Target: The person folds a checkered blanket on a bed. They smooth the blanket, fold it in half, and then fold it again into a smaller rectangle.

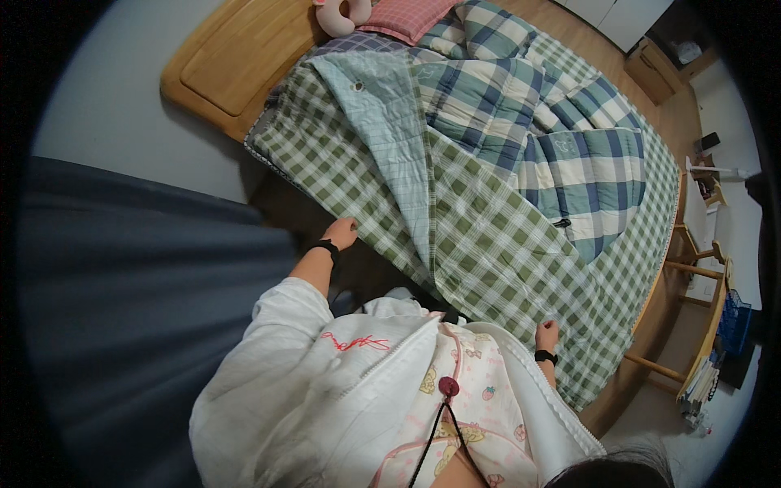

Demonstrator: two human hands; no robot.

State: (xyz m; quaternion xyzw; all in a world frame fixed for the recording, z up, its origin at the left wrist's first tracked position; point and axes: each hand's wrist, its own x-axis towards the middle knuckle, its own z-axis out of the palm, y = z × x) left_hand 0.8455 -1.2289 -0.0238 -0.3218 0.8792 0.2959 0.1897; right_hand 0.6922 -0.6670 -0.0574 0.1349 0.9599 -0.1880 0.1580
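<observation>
A green-and-white checked bed cover (488, 244) spreads over the bed before me. My left hand (341, 233) is at its near edge, the fingers closed on the cloth. Farther right, my right hand (547, 335) is curled against the same cover near its lower edge; whether cloth is pinched in it is hidden. Between the hands, a corner of the cover is folded back, showing a pale blue quilted underside (381, 140). A blue, teal and white plaid quilt (476, 110) is bunched on top, with a small black item (562, 224) at its near edge.
At the far left stand a wooden headboard (213, 67), a pink checked pillow (406, 18) and a neck pillow (341, 18). A dark blue curtain (152, 256) hangs to my left. Wooden furniture (701, 329) holding books and a blue basket (734, 323) stands right of the bed.
</observation>
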